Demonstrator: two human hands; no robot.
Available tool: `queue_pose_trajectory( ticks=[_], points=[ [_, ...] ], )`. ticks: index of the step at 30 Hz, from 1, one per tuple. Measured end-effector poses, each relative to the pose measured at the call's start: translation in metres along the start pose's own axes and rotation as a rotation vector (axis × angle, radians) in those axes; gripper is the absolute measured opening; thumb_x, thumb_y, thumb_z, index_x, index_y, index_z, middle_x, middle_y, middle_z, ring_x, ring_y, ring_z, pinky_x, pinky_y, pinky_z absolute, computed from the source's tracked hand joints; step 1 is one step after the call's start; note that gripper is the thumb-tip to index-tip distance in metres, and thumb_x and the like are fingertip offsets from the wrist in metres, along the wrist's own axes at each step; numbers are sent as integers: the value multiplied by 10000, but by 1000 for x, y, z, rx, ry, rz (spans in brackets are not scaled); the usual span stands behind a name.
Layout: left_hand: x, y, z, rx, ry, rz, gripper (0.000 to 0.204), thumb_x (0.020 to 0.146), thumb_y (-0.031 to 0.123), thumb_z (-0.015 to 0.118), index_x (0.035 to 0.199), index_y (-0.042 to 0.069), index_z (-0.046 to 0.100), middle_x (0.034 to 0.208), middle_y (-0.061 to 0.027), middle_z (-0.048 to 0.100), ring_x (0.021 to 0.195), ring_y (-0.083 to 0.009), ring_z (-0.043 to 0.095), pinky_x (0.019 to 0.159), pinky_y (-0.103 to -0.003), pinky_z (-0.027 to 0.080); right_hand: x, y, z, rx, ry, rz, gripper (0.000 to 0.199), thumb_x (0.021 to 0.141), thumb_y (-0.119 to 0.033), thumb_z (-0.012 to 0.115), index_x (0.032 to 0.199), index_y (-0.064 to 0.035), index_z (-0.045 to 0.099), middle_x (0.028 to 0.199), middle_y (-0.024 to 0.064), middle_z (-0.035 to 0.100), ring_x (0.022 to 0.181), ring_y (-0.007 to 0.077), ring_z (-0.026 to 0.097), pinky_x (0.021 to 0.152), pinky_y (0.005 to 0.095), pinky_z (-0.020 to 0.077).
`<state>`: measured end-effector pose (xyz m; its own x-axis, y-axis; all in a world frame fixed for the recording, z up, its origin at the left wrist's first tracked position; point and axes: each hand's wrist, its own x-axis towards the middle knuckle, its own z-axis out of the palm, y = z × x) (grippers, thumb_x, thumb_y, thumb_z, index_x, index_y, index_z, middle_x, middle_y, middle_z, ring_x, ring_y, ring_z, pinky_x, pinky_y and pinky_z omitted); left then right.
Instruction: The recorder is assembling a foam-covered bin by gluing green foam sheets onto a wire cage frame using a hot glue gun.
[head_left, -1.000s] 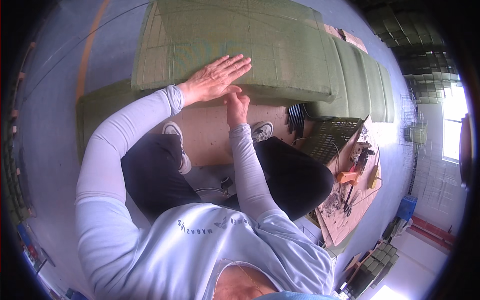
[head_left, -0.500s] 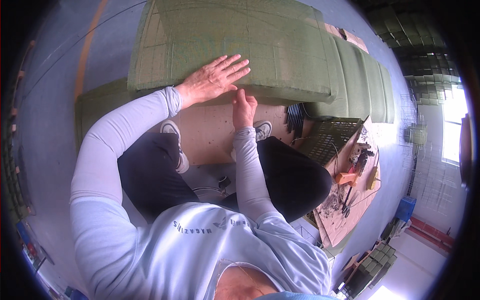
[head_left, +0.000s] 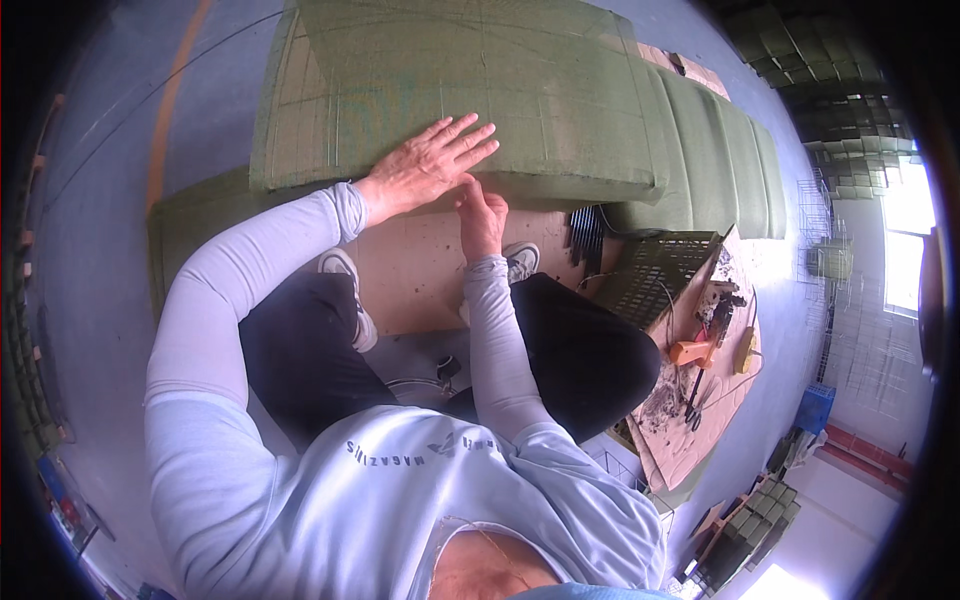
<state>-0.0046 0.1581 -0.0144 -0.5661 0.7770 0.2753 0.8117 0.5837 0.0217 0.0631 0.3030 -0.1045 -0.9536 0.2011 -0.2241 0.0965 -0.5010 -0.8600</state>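
A box-like frame covered in green mesh cloth (head_left: 560,110) lies in front of me, with thin wires showing through its top. My left hand (head_left: 425,165) rests on the near edge of the cloth, palm down, fingers stretched out and apart. Just below its thumb, at that same edge, is my right hand (head_left: 482,215). Its fingers are curled in a pinch, and whatever they hold is too small or hidden to make out.
On my right, a cardboard sheet (head_left: 685,440) bears an orange-handled glue gun (head_left: 692,352), scissors (head_left: 692,415) and a yellow piece (head_left: 745,350). Beside it are a green plastic crate (head_left: 660,275) and several black rods (head_left: 586,240). Further green covered pieces (head_left: 730,170) stand behind.
My right hand has shifted slightly left, closer under the left thumb. The left hand stays spread on the cloth. The whole view has tilted a little.
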Motion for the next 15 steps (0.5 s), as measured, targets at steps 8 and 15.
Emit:
queue_pose_trajectory(
  ticks=[8, 15],
  points=[
    [2, 4, -6, 31, -51, -10, 679, 975, 480, 444, 1529, 120, 288, 1600, -57, 249, 1472, -259, 237, 1215, -421, 230, 3, -3, -12, 290, 77, -53, 97, 951, -132, 652, 900, -50, 653, 821, 3, 629, 641, 93, 514, 564, 226, 401],
    [18, 7, 6, -157, 46, -21, 729, 945, 479, 495, 1529, 102, 275, 1600, -67, 249, 1477, -260, 229, 1206, -437, 247, 7, -4, -13, 137, 57, -92, 138, 954, -146, 641, 859, -45, 645, 770, 6, 611, 615, 102, 505, 573, 245, 394]
  ],
)
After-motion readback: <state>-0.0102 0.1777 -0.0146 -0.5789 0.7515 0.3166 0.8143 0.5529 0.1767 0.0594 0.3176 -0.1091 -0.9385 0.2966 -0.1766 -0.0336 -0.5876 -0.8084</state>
